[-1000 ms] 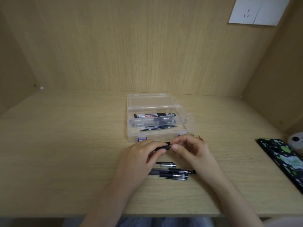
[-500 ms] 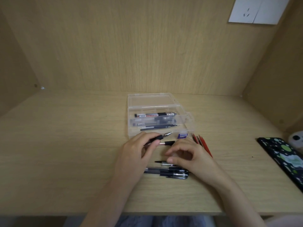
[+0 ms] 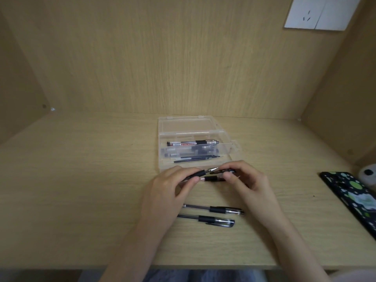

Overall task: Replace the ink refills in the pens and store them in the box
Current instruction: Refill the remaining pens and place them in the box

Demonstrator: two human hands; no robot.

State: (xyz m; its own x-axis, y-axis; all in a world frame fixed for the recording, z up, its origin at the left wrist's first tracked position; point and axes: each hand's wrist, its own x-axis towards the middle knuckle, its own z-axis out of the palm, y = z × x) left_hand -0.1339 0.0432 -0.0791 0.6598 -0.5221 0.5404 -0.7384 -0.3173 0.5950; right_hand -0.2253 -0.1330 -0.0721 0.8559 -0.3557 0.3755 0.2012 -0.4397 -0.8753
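Note:
My left hand (image 3: 169,188) grips a black pen (image 3: 200,173) whose metal tip points right. My right hand (image 3: 247,180) pinches a dark pen cap (image 3: 224,170) just off that tip. Another pen (image 3: 211,178) lies on the desk directly under them. Two more pens (image 3: 213,209) (image 3: 206,219) lie side by side nearer me. The clear plastic box (image 3: 162,151) stands open behind my hands, with a pen (image 3: 193,143) and thin refills (image 3: 198,158) inside.
A phone in a black, green-spotted case (image 3: 354,196) lies at the right of the wooden desk (image 3: 81,180). A small white object (image 3: 368,176) sits behind it. Wooden walls enclose the desk on three sides.
My right hand has risen from the desk by the near pens with a cap and brought it to the tip of the pen in my left hand.

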